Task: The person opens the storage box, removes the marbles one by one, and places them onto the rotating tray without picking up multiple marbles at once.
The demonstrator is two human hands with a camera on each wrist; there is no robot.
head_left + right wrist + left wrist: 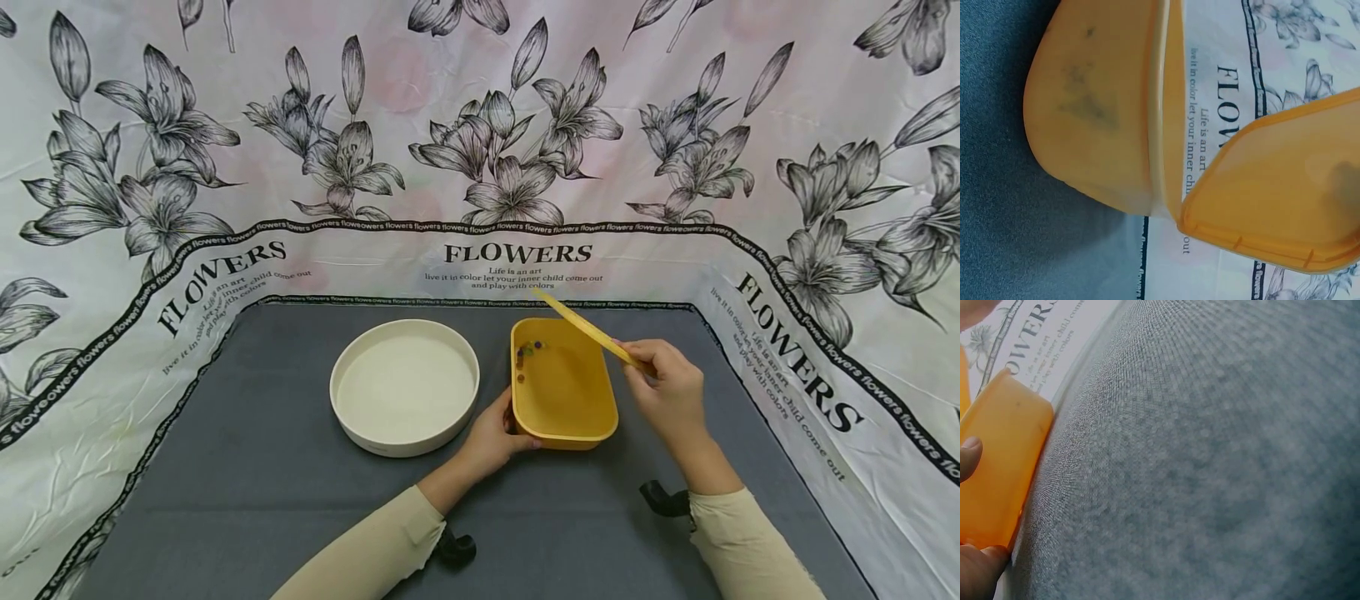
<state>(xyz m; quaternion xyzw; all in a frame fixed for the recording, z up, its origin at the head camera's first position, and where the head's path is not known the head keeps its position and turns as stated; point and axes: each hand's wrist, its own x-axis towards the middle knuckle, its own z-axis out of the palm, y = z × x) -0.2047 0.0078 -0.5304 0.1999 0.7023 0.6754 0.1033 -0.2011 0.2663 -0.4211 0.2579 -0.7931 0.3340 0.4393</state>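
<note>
A yellow plastic container [570,400] stands right of centre with its top uncovered. Small dark beads [529,347] lie inside it near the far left corner. My left hand [491,433] grips the container by its near left corner, thumb along the front wall. The left wrist view shows the container wall [1007,444] between thumb and fingers. My right hand [667,392] pinches the yellow lid [585,325] by one end, tilted above the container's right side. In the right wrist view the lid [1272,187] appears beside the container rim [1159,112]; the right hand is hidden there.
A round cream dish [405,390] sits left of the container on the grey tablecloth [247,467]. The cloth's white floral border [517,262] runs along the back and sides. Black straps [456,548] hang at both wrists.
</note>
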